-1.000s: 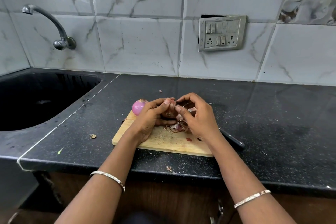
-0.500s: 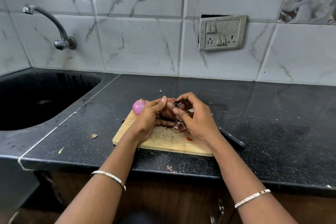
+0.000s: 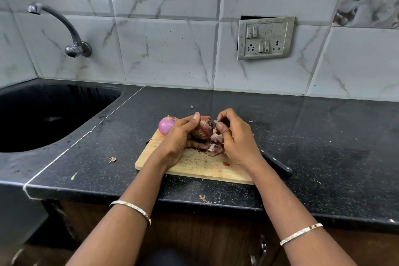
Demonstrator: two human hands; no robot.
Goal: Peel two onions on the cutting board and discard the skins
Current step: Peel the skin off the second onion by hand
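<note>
Left hand [image 3: 180, 138] cups onion [image 3: 204, 130] mid-frame; right hand [image 3: 237, 138] pinches skin [image 3: 215, 122]; likely papery, tears easily; best lifted from the tip.

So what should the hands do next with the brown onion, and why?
Probably pull the right hand away to tear off more skin: the left hand grips the onion, which has dry brown skin on, and the right hand pinches a skin flake at its top.
</note>
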